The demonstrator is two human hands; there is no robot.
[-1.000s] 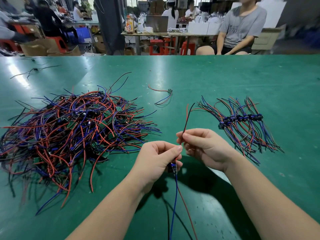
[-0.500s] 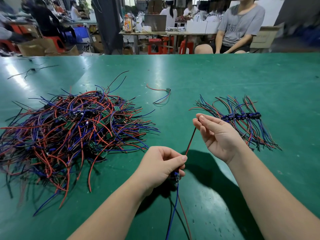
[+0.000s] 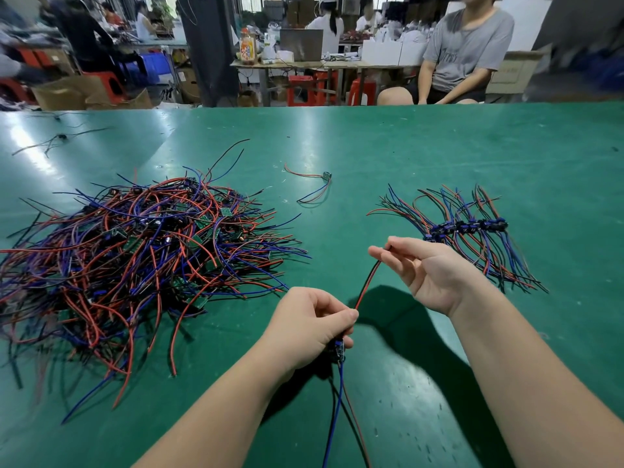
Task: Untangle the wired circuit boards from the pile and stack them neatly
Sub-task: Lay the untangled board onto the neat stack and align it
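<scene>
Since the earlier frame the right hand has slid further out along the red and black wire pair and opened its palm more toward the camera, while the left hand has stayed low at the centre of the frame. The right hand pinches the far end of the pair between thumb and fingertips, the other fingers loosely spread. The left hand is closed around a small circuit board, which peeks out below its fingers; blue, red and black wires trail from the board toward the bottom edge. The wire pair runs taut and slanted between the two hands above the green counter. The tangled pile of red, blue and black wired boards fills the left of the frame. The neat stack lies at the right, just beyond the right hand, its boards lined in a row with wires fanned to both sides. One loose wired board lies alone above centre.
</scene>
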